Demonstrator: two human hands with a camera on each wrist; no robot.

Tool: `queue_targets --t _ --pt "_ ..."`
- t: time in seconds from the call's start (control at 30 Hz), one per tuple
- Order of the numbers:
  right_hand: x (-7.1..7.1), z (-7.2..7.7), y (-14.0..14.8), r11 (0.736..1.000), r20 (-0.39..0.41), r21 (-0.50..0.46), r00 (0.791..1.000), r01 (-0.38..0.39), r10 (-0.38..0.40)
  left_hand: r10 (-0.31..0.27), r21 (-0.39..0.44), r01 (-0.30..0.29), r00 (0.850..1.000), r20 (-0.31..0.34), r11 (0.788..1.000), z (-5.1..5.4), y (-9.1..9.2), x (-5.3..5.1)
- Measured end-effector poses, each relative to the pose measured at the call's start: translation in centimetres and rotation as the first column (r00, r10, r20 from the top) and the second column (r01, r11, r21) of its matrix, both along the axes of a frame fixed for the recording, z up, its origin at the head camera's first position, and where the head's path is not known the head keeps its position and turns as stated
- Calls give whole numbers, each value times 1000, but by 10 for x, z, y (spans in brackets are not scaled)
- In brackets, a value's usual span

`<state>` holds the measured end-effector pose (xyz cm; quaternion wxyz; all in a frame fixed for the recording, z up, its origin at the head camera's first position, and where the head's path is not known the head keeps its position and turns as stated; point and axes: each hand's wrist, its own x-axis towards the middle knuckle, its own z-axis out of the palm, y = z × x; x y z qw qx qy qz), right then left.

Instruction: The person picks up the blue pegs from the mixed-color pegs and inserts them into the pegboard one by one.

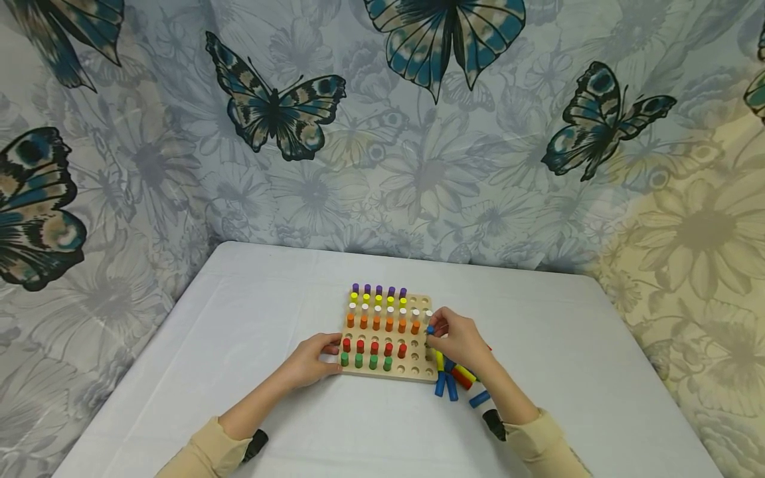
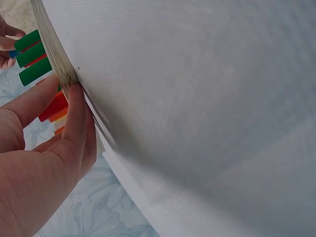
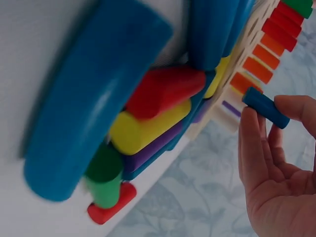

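Note:
A wooden pegboard [image 1: 408,376] lies on the table, with upright pegs in rows of purple, yellow, white, orange, red and green. Between the orange and red rows runs a row of bare holes. My left hand [image 1: 307,362] holds the board's left edge, thumb and fingers about the corner in the left wrist view. Over the right side of the board, near the end of the orange row, my right hand [image 1: 459,337] pinches a blue peg [image 3: 266,107] between thumb and fingertips. The peg is tilted and apart from the holes in the right wrist view.
Loose pegs lie in a pile right of the board: several blue pegs [image 1: 451,387], a red peg [image 1: 461,378], a yellow peg [image 3: 150,127], a green peg [image 3: 104,175]. My right forearm partly covers them. A white cloth [image 1: 281,285] covers the table; a butterfly-patterned backdrop [image 1: 382,166] stands behind.

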<state>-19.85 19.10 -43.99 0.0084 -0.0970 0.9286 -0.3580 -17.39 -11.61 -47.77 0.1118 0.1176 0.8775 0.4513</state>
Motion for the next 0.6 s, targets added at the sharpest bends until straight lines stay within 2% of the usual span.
queue_targets --t 0.37,0.6 --pt "-4 2 -28 997 -37 -54 998 -49 47 4 7 -4 1000 9 1000 -2 0 -2" --pt "-8 3 -45 988 -66 -84 990 -127 122 17 3 -17 1000 15 1000 -1 0 -1"
